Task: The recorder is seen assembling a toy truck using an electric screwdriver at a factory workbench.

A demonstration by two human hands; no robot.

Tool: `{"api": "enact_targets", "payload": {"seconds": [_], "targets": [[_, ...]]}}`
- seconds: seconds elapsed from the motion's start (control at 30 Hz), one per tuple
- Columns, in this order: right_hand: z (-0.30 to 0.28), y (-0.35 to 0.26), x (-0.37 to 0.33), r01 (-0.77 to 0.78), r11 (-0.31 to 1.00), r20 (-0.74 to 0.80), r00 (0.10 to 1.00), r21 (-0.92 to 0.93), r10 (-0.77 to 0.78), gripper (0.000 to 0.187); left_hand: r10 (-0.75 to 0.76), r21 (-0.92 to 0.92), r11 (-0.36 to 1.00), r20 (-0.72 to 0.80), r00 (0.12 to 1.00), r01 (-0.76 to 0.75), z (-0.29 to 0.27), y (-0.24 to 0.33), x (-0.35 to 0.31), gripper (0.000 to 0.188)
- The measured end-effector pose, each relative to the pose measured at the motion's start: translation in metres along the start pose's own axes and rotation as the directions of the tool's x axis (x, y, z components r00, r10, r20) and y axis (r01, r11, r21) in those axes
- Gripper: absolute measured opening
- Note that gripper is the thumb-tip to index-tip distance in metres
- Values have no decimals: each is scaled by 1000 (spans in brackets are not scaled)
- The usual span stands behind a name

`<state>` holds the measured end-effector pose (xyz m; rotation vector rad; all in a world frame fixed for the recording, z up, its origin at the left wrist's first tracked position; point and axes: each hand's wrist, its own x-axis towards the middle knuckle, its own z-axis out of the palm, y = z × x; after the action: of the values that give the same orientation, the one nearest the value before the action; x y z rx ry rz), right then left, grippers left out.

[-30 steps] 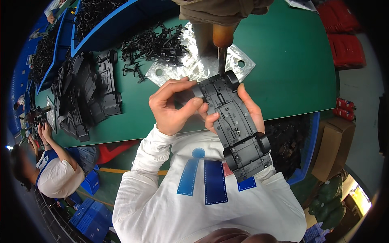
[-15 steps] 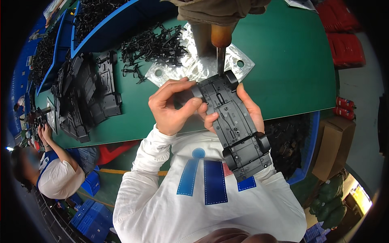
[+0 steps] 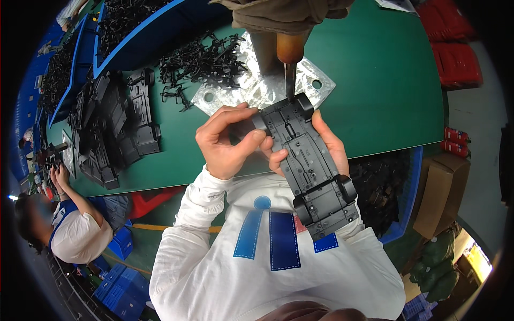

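Chassis (image 3: 306,158) barely shifted, shaft (image 3: 290,80) perhaps touching edge

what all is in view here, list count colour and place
chassis: one, black, in the hands
pointed tool: one, metal with orange-brown collar, above chassis
cloth wrap: one, brown, top centre
plate: one, silver, on table
small parts: many, black, left of plate
chassis pieces: several, black, table left
bins: several, blue, upper left and right
table: one, green, centre
containers: two, red, upper right
cylinders: two, red, right
carton: one, brown, right
crates: several, blue, lower left
sacks: several, dark green, lower right
co-worker: one, white top, left
sleeves: two, white, lower centre
left hand: one, bare, chassis's left edge
right hand: one, bare, gripping chassis
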<state>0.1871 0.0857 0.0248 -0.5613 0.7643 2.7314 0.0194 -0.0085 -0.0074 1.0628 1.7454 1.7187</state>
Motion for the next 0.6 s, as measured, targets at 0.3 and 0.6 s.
{"api": "enact_targets", "payload": {"seconds": [0.3, 0.6], "targets": [[-1, 0, -1, -10, 1000, 26, 1000, 7, 9, 62, 2, 9, 1000, 7, 1000, -2, 0, 2, 1, 32], [-1, 0, -1, -7, 1000, 41, 999, 4, 7, 65, 12, -2, 1000, 7, 1000, -12, 0, 1, 1, 32]]}}
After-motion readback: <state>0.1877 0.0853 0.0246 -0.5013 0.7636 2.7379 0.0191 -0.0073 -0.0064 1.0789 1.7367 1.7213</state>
